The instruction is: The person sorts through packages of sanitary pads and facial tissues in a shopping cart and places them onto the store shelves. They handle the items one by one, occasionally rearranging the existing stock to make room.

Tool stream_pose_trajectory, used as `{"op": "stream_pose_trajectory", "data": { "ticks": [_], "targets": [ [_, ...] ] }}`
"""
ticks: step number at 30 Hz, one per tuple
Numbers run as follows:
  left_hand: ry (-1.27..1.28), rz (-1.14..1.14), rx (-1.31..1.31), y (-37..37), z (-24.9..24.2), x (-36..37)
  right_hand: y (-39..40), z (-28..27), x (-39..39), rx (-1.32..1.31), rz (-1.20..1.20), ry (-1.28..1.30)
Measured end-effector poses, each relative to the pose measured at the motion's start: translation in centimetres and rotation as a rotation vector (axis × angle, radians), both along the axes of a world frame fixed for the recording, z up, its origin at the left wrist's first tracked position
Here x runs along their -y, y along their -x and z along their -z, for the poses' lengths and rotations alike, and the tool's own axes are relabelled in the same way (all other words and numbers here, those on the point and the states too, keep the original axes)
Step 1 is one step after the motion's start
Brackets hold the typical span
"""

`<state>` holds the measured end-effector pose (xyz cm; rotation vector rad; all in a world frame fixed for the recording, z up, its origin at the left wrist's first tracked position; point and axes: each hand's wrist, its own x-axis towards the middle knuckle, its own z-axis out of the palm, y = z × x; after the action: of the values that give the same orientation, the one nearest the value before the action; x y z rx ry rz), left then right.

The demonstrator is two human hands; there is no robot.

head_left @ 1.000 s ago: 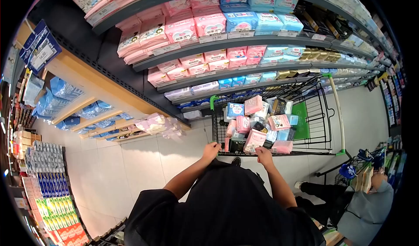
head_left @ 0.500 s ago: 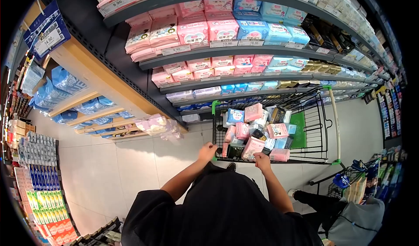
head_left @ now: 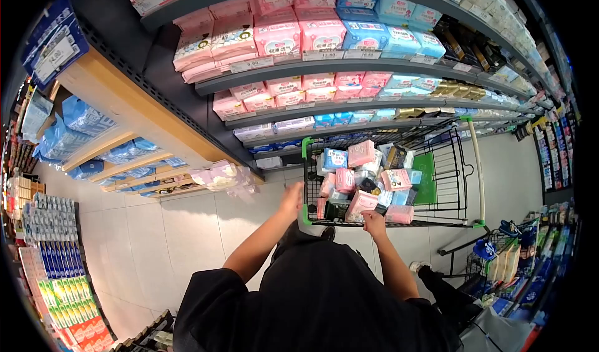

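A black wire shopping cart (head_left: 465,193) with green corners stands in front of me, heaped with soft packs in pink, blue, white and black. My right hand (head_left: 375,223) is at its near side, fingers closed on the lower edge of a pink pack of sanitary pads (head_left: 360,206), which leans upward. Left of that pack, my left hand (head_left: 291,199) is raised beside the cart's green corner post (head_left: 305,210); its fingers are smeared by motion. A blue-and-white pack (head_left: 336,158) and another pink pack (head_left: 361,153) lie on the heap's far side.
Shelves (head_left: 274,62) of pink and blue packs curve across the far side. A wooden rack (head_left: 137,102) with blue bags stands at left, near stacked boxes (head_left: 62,283). Another person's dark-clad leg (head_left: 446,286) and grey bag (head_left: 499,332) are at lower right, near more goods.
My left hand has lifted forward along the cart's corner. The pink pack at my right hand has tipped more upright. The other person's bag has shifted toward the bottom edge.
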<state>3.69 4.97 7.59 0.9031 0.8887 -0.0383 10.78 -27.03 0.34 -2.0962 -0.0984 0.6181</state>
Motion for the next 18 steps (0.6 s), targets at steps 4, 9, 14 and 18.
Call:
{"op": "stream_pose_trajectory", "data": {
  "ticks": [4,9,14,18],
  "targets": [
    [0.725,-0.053,0.386,-2.1,-6.9,-2.1,-0.4,0.1,-0.3,0.009,0.070,-0.042],
    [0.845,0.017,0.699,-4.2,-14.2,-3.7,-0.7,0.4,-0.6,0.036,0.122,-0.056],
    [0.865,0.054,0.710,-5.8,-13.9,-5.4,0.1,-1.3,-2.0,-0.019,0.197,-0.045],
    [0.891,0.068,0.652,-6.7,-12.5,-5.9,1.0,-2.4,-2.6,0.024,0.224,-0.033]
  ]
}}
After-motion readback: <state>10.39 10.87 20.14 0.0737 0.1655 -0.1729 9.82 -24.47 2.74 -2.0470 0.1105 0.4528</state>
